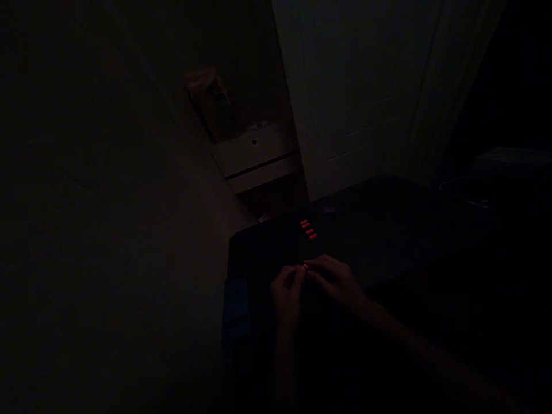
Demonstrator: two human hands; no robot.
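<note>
Bare right hand (pixel 337 280) and bare left hand (pixel 287 287) pinch one small red piece (pixel 306 265) over the dark flat tabletop (pixel 366 230), near four short red cylinders (pixel 309 231). I cannot read the orange-and-dark object's (pixel 211 98) markings.

Pinching a small reddish piece (pixel 306 266) between left hand (pixel 288 290) and right hand (pixel 340 279) over dark tabletop (pixel 371 230), with four red pieces (pixel 309 231) lined up at twelve o'clock, bluish flat object (pixel 236 307) at eight, pale panel (pixel 259 155) at eleven.

Tiny reddish piece (pixel 306 266) between left hand (pixel 287 288) and right hand (pixel 338 279)
</note>
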